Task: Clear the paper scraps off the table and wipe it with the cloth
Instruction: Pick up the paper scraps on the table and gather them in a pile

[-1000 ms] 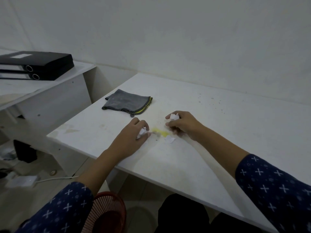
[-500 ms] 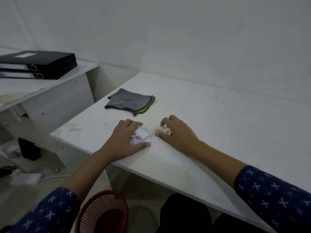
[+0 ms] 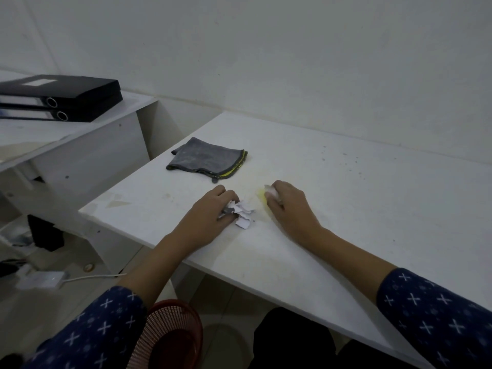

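Drawn apart, left hand curls round paper scraps, right hand pinches white scrap; binder label unreadable.

White table, faint brownish stains at its left end. Grey cloth, yellow-and-black trim on right edge. White paper scraps; yellow patch just right of them. Navy sleeves, white cross pattern. Red mesh basket, near left. Black binders, white label, far left.
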